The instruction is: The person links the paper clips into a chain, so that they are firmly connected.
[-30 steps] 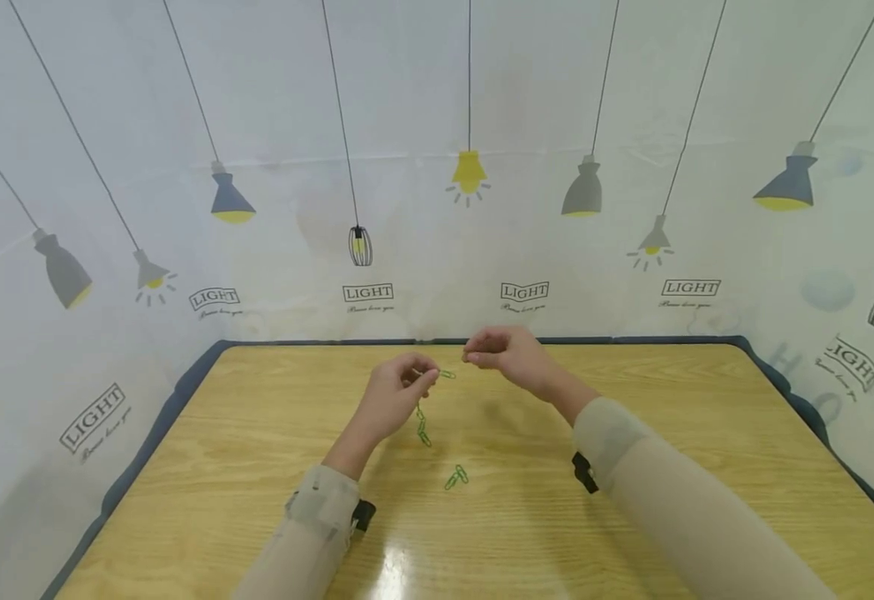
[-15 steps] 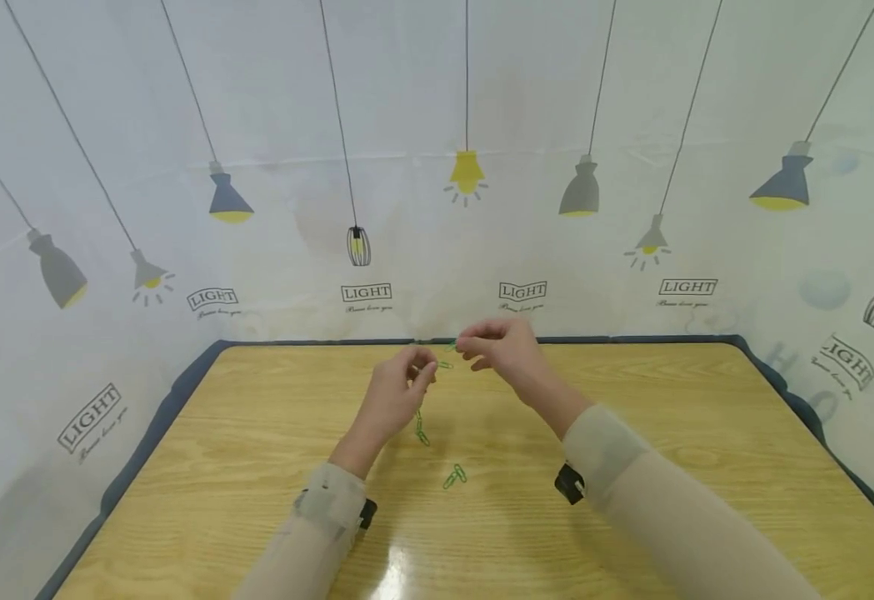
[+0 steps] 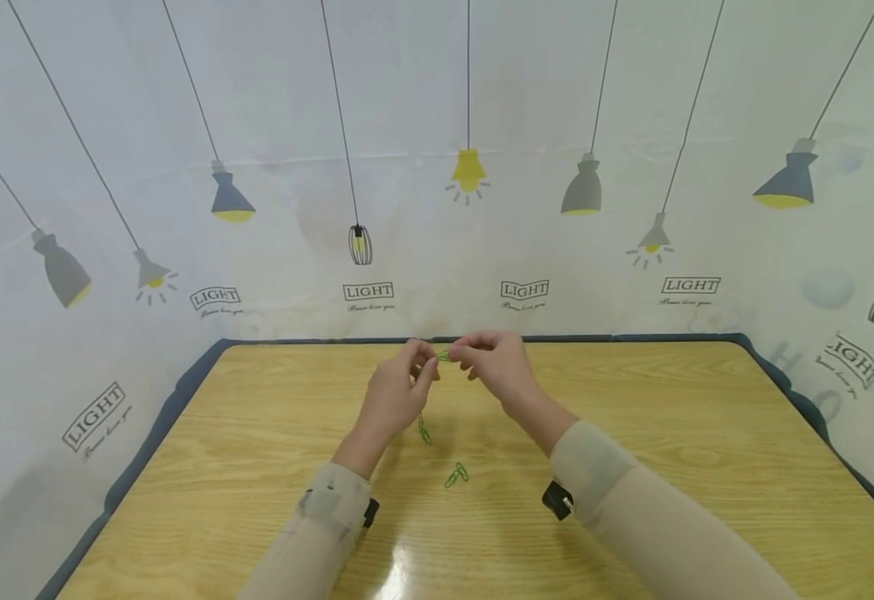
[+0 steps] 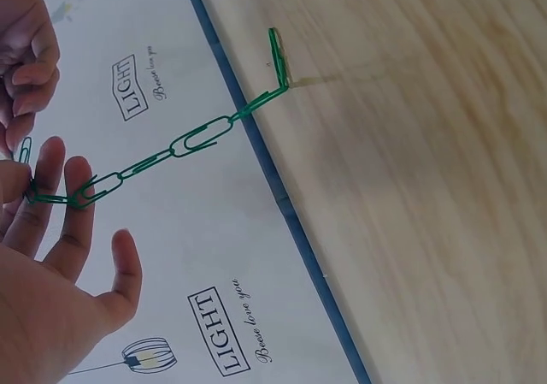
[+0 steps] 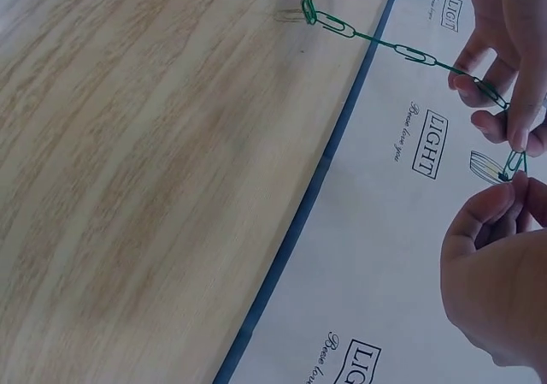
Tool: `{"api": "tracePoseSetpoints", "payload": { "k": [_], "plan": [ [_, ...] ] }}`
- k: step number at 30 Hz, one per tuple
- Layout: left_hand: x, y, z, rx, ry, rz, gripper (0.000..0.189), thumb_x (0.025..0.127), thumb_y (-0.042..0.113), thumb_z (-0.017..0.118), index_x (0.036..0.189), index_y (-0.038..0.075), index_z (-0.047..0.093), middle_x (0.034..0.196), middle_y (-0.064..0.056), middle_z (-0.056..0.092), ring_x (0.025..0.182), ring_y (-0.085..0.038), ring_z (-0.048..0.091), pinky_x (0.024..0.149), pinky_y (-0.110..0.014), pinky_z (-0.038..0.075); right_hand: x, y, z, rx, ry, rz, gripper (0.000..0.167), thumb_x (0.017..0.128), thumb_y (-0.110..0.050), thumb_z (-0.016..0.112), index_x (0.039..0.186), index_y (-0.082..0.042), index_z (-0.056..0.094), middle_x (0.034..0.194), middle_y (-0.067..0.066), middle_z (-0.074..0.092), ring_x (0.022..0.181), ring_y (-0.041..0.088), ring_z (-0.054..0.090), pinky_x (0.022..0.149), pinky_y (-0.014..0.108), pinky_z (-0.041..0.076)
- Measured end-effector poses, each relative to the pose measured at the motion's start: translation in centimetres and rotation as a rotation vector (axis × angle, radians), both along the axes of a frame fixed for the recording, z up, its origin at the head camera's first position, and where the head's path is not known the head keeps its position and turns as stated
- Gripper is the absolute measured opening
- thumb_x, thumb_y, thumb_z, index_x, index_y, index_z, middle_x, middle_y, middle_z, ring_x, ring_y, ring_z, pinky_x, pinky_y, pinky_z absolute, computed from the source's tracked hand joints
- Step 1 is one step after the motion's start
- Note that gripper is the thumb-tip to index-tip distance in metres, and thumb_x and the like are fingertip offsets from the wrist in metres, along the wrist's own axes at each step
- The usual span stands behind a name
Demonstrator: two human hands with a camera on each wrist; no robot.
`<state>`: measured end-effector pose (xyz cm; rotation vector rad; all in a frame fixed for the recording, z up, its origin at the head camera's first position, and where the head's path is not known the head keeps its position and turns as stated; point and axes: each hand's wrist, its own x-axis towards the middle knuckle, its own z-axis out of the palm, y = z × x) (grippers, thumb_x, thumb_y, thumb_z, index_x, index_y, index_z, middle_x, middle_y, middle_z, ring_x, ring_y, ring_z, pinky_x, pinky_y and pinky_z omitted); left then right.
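Note:
My left hand [image 3: 395, 390] pinches the upper end of a chain of green paper clips [image 4: 152, 162] between thumb and forefinger. The rest of the chain drapes past its other fingers, and the lowest links bend where they meet the table in the left wrist view. Facing it, my right hand [image 3: 498, 368] pinches a green paper clip [image 5: 514, 162] by its end. The two sets of fingertips almost meet around this clip, above the far part of the table. Fingers partly hide where the clip and the chain's end come together.
On the wooden table [image 3: 631, 467], a couple of loose green paper clips [image 3: 452, 478] lie nearer the body than the hands. Dark blue edging [image 3: 676, 338] runs along the table's far side, against a white wall cover [image 3: 279, 242] printed with lamps.
My right hand has come left and brought a paper clip against the clip end at the left hand's fingertips. The left hand has stayed nearly in place; the loose clips have not moved.

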<state>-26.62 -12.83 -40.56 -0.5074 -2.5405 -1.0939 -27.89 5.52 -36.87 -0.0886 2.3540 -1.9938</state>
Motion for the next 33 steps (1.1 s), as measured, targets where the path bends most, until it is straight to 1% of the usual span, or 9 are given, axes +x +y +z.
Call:
{"api": "tracePoseSetpoints", "payload": {
  "k": [3, 8, 10, 15, 20, 24, 26, 29, 33],
  "plan": [
    [0.1, 0.0, 0.1, -0.004, 0.01, -0.004, 0.007, 0.112, 0.021, 0.057, 0.11, 0.015, 0.061, 0.091, -0.002, 0.078, 0.075, -0.014, 0.069, 0.059, -0.025, 0.05, 0.0, 0.0, -0.2, -0.007, -0.01, -0.002, 0.019, 0.1, -0.022, 0.077, 0.105, -0.005, 0.079, 0.098, 0.003, 0.077, 0.091, 0.021, 0.068, 0.084, 0.038, 0.062],
    [0.1, 0.2, 0.2, 0.002, 0.011, -0.02, 0.007, 0.112, 0.02, 0.057, 0.108, 0.015, 0.061, 0.092, -0.004, 0.078, 0.077, -0.015, 0.072, 0.059, -0.026, 0.051, -0.3, 0.4, -0.6, -0.014, -0.019, 0.005, 0.02, 0.1, -0.022, 0.076, 0.107, -0.003, 0.079, 0.099, 0.003, 0.078, 0.088, 0.017, 0.067, 0.081, 0.032, 0.061],
    [0.1, 0.2, 0.2, 0.003, 0.005, -0.022, 0.006, 0.111, 0.02, 0.057, 0.108, 0.016, 0.061, 0.092, -0.005, 0.078, 0.079, -0.017, 0.073, 0.06, -0.026, 0.052, -0.3, 0.6, -0.8, -0.01, -0.023, 0.005, 0.02, 0.101, -0.022, 0.076, 0.107, -0.003, 0.079, 0.099, 0.004, 0.078, 0.089, 0.017, 0.067, 0.083, 0.034, 0.061],
    [0.2, 0.3, 0.2, -0.006, -0.001, -0.008, 0.006, 0.111, 0.02, 0.058, 0.107, 0.017, 0.061, 0.092, -0.001, 0.078, 0.081, -0.016, 0.074, 0.06, -0.026, 0.051, -0.3, 0.9, -0.9, 0.015, -0.032, 0.006, 0.02, 0.101, -0.023, 0.075, 0.108, -0.004, 0.079, 0.1, 0.005, 0.078, 0.089, 0.019, 0.068, 0.088, 0.037, 0.061],
    [0.2, 0.4, 0.2, -0.002, -0.004, 0.005, 0.006, 0.111, 0.022, 0.058, 0.108, 0.017, 0.061, 0.093, 0.001, 0.079, 0.082, -0.018, 0.075, 0.06, -0.027, 0.052, -0.3, 1.1, -1.0, 0.014, -0.052, -0.009, 0.017, 0.102, -0.019, 0.073, 0.108, -0.004, 0.079, 0.102, 0.007, 0.079, 0.089, 0.019, 0.069, 0.085, 0.032, 0.061],
    [0.1, 0.3, 0.2, -0.001, -0.009, 0.015, 0.005, 0.112, 0.022, 0.057, 0.11, 0.018, 0.061, 0.094, 0.004, 0.079, 0.084, -0.017, 0.074, 0.06, -0.027, 0.051, -0.3, 1.4, -1.3, 0.01, -0.057, -0.034, 0.014, 0.101, -0.015, 0.073, 0.106, -0.004, 0.078, 0.101, 0.006, 0.078, 0.089, 0.019, 0.071, 0.086, 0.032, 0.061],
    [0.1, 0.3, 0.2, 0.018, -0.031, 0.0, 0.005, 0.112, 0.022, 0.057, 0.111, 0.018, 0.06, 0.095, 0.004, 0.079, 0.083, -0.017, 0.073, 0.062, -0.027, 0.051, -0.3, 1.6, -1.4, 0.006, -0.057, -0.037, 0.013, 0.101, -0.015, 0.073, 0.105, -0.004, 0.077, 0.101, 0.006, 0.077, 0.089, 0.019, 0.071, 0.088, 0.033, 0.061],
    [-0.1, 0.2, 0.0, 0.08, -0.08, -0.052, 0.007, 0.112, 0.019, 0.055, 0.112, 0.014, 0.059, 0.096, -0.002, 0.079, 0.082, -0.019, 0.07, 0.067, -0.028, 0.053, -0.3, 1.8, -1.4, 0.004, -0.053, -0.026, 0.012, 0.102, -0.015, 0.072, 0.106, -0.004, 0.077, 0.103, 0.007, 0.077, 0.091, 0.02, 0.072, 0.091, 0.036, 0.061],
    [-0.2, 0.1, -0.1, 0.173, -0.148, -0.115, 0.015, 0.112, 0.014, 0.053, 0.123, 0.009, 0.061, 0.096, -0.009, 0.078, 0.079, -0.026, 0.069, 0.068, -0.029, 0.056, -0.3, 2.0, -1.4, 0.011, -0.046, -0.011, 0.013, 0.103, -0.016, 0.071, 0.107, -0.005, 0.076, 0.106, 0.007, 0.077, 0.101, 0.028, 0.073, 0.094, 0.037, 0.06]
  ]
}}
